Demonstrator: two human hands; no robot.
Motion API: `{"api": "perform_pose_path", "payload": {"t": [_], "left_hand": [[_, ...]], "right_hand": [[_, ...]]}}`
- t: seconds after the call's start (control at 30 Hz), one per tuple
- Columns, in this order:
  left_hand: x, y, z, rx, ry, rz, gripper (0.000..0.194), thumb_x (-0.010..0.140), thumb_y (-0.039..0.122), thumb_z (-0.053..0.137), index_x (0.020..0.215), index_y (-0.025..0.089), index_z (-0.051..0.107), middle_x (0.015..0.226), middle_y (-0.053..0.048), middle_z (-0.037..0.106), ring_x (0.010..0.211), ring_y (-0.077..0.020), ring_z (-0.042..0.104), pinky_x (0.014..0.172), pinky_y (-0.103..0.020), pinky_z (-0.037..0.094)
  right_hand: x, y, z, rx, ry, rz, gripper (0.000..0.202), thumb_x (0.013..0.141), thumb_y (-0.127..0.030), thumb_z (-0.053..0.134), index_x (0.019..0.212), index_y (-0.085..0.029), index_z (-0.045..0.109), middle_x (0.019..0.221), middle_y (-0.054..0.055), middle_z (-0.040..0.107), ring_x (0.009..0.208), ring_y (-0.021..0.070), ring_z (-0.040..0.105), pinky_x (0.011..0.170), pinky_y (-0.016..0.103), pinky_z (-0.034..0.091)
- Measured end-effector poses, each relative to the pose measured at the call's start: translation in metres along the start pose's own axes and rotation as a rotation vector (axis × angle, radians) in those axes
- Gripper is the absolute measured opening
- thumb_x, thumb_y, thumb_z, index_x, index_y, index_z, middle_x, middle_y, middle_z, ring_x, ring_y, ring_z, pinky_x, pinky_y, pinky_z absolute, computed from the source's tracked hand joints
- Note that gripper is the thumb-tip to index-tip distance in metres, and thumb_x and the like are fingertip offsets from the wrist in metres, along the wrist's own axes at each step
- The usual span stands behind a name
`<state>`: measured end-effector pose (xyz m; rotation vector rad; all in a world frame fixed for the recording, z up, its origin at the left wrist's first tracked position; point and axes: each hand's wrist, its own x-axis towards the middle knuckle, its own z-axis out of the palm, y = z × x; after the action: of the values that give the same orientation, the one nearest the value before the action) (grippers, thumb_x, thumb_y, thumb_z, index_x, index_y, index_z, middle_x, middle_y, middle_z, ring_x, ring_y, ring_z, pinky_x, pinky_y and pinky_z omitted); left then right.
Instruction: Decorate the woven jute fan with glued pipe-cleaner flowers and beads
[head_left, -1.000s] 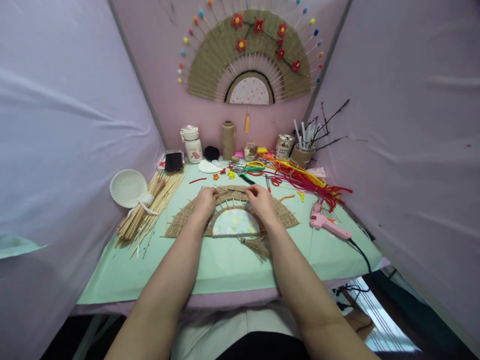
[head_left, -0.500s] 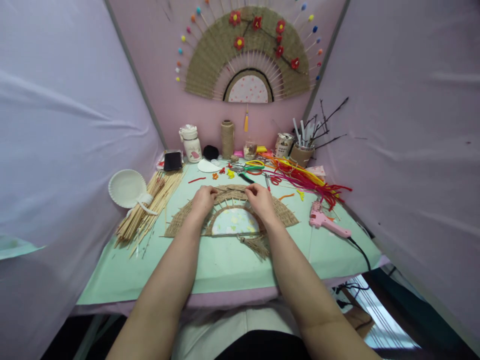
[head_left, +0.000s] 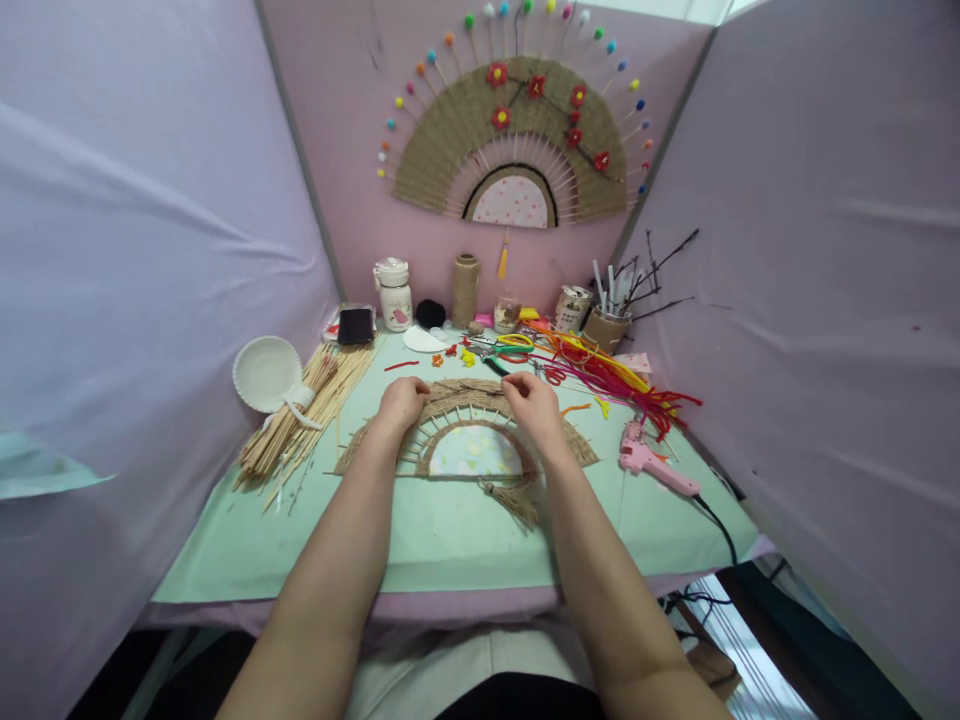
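Observation:
A thin dark twig [head_left: 466, 388] lies across the upper band of a woven twine fan [head_left: 448, 400], or just above it. My left hand [head_left: 403, 402] pinches the twig's left end and my right hand [head_left: 531, 402] pinches its right end. The fan rests on the table, with stick ribs and a pale patterned half-round panel [head_left: 476, 450] at its lower middle. My hands and forearms cover parts of its left and right sides. Below the panel lies a twine tassel [head_left: 514, 505].
A pink glue gun [head_left: 652, 460] with a cord lies right, near bright pipe cleaners [head_left: 600, 365]. Bundled sticks [head_left: 307, 420] and a white paper plate [head_left: 268, 374] are left. Behind stand a bottle [head_left: 394, 297], twine spool [head_left: 465, 290] and pot of twigs [head_left: 606, 328]; a finished fan [head_left: 442, 130] hangs above.
The camera view has tilted up slightly, so the scene sits lower. My right hand has shifted a little to the right along the twig; my left hand still pinches near its left end.

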<state>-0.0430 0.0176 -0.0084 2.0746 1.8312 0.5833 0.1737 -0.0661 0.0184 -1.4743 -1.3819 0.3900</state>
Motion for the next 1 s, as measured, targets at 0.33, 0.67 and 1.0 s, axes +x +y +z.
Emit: {"api": "perform_pose_path", "payload": {"t": [0.33,0.67,1.0], "left_hand": [[-0.001,0.002,0.0,-0.007,-0.013,0.008,0.019,0.078,0.019,0.061,0.089,0.02,0.076,0.098,-0.008,0.075,0.097,-0.0233,0.066,0.086,-0.029,0.048],[-0.002,0.004,0.005,0.021,-0.041,0.023,0.012,0.076,0.02,0.065,0.08,0.02,0.076,0.09,-0.008,0.074,0.09,-0.0224,0.066,0.081,-0.029,0.048],[-0.002,0.003,0.007,0.023,-0.059,0.052,0.01,0.076,0.022,0.064,0.074,0.02,0.073,0.084,-0.006,0.073,0.085,-0.0209,0.064,0.076,-0.028,0.046]], "right_hand": [[0.048,-0.013,-0.011,-0.207,-0.162,-0.166,0.011,0.079,-0.019,0.062,0.081,-0.02,0.073,0.079,0.005,0.074,0.072,0.0204,0.064,0.072,0.032,0.046],[0.084,0.044,0.06,-0.346,-0.55,-0.314,0.008,0.072,-0.011,0.075,0.076,-0.017,0.072,0.08,0.002,0.073,0.076,0.0171,0.065,0.077,0.032,0.048],[0.083,0.049,0.067,-0.337,-0.552,-0.375,0.013,0.072,-0.009,0.071,0.071,-0.022,0.075,0.081,0.002,0.074,0.082,0.0194,0.064,0.082,0.031,0.046]]}}
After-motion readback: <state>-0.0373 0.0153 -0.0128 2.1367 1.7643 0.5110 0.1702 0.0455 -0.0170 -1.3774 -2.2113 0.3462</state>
